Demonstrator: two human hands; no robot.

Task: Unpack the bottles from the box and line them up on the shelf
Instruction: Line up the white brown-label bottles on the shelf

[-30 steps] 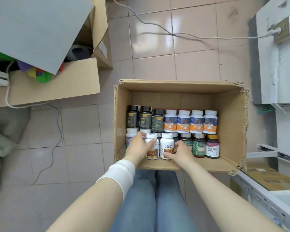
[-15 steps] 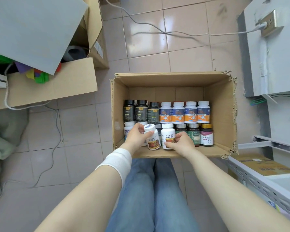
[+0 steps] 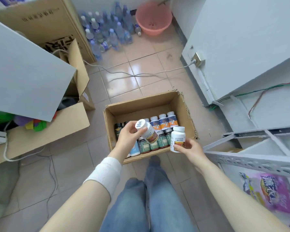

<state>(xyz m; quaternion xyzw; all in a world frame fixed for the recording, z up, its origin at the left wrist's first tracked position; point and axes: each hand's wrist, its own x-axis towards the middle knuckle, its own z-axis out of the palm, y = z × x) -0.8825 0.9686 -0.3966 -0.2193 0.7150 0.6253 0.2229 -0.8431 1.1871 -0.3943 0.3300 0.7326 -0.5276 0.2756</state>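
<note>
An open cardboard box (image 3: 182,106) sits on the tiled floor in front of my knees, with several supplement bottles (image 3: 162,122) standing in rows inside. My left hand (image 3: 127,138) grips a white bottle with a brown label (image 3: 146,131), tilted, above the box. My right hand (image 3: 189,148) holds a second white bottle (image 3: 177,138) upright by its lower part, over the box's right front corner. A grey metal shelf (image 3: 251,160) stands to the right, its perforated front rail just beyond my right hand.
Large cardboard boxes (image 3: 45,131) and a grey board (image 3: 27,77) crowd the left. Several water bottles (image 3: 107,29) and a pink basin (image 3: 153,18) stand at the far wall. A cable (image 3: 132,74) crosses the floor. A purple packet (image 3: 271,195) lies on the lower shelf.
Both hands have lifted their white bottles out of the box and raised them above it. My head has risen and tipped up, showing the far wall and more of the shelf.
</note>
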